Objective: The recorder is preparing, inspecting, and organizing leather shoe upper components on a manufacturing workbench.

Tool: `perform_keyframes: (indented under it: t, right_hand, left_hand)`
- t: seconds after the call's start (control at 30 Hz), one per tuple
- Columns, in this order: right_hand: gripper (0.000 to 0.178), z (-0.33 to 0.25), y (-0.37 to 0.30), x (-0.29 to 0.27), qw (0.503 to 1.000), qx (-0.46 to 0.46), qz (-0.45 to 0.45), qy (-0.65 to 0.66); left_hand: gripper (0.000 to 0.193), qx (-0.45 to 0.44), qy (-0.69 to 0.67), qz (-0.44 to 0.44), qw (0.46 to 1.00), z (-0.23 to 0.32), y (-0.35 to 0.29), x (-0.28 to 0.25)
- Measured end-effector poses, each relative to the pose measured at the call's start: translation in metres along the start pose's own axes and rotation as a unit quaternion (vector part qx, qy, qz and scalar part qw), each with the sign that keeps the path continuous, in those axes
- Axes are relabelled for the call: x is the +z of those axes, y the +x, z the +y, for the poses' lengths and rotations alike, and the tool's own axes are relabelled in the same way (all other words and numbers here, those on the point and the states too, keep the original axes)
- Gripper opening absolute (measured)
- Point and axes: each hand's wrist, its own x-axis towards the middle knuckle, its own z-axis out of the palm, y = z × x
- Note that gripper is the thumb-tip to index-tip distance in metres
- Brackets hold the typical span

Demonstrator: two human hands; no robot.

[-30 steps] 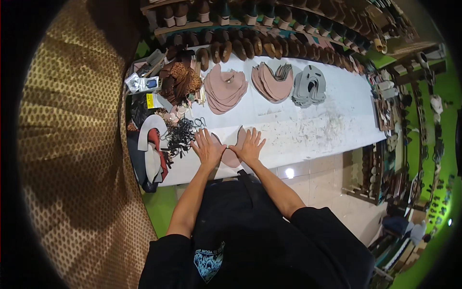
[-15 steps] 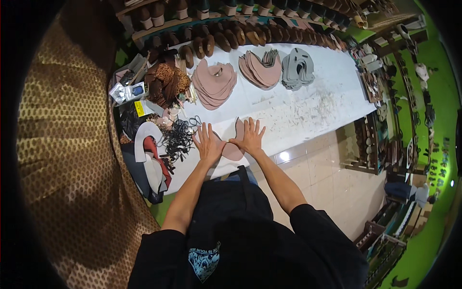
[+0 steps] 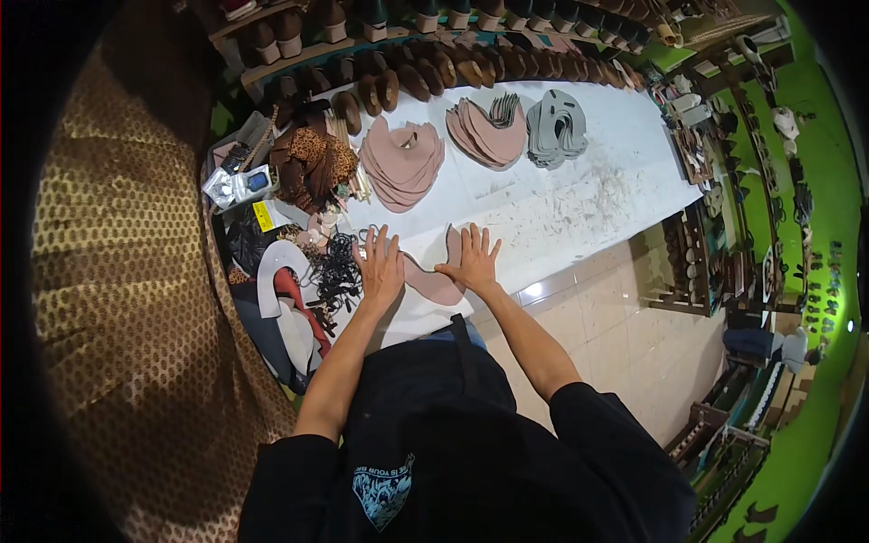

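Observation:
A curved pink shoe-upper piece point(image 3: 433, 286) lies flat near the front edge of the white table point(image 3: 534, 226). My left hand point(image 3: 381, 268) rests palm down over its left arm, fingers spread. On the right arm of the piece lies my right hand point(image 3: 474, 261), also flat with fingers apart. Between the hands the rounded middle of the piece shows; parts of both ends are hidden under my palms. Farther back are two stacks of similar pink pieces point(image 3: 398, 172) and a stack of grey pieces point(image 3: 554, 136).
Black cords point(image 3: 337, 281) lie tangled just left of my left hand. Red, white and dark scraps point(image 3: 291, 312) fill the left front corner, with leopard-print material point(image 3: 317, 154) behind. Brown shoe lasts point(image 3: 416, 80) line the back edge. A patterned curtain point(image 3: 136, 299) hangs at the left.
My left hand has slid a little left, exposing more of the pink piece's middle. My right hand stays nearly in place on the right arm. The view has shifted slightly.

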Motion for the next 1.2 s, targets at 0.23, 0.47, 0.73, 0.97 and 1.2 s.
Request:
perform_keyframes:
  t: [0.23,0.47,0.73,0.97,1.2]
  right_hand:
    - [0.12,-0.003,0.001,0.0,1.0,-0.002,-0.001,0.0]
    - [0.09,0.024,-0.009,0.001,0.999,-0.033,0.03,-0.008]
    - [0.032,0.008,-0.006,0.018,0.983,-0.028,0.179,-0.02]
    - [0.011,0.013,0.008,0.015,0.976,-0.011,0.191,0.102]
    - [0.009,0.048,0.012,-0.024,0.962,-0.038,0.202,0.18]
  left_hand:
    - [0.056,0.017,0.06,-0.041,0.997,-0.007,-0.024,0.009]
    - [0.065,0.006,0.063,-0.084,0.994,-0.007,-0.018,0.01]
    - [0.032,0.019,0.05,-0.028,0.998,0.014,-0.026,0.006]
    - [0.016,-0.082,-0.015,0.003,0.996,0.023,-0.026,0.013]
    - [0.012,-0.18,-0.123,0.043,0.975,0.057,-0.003,0.011]
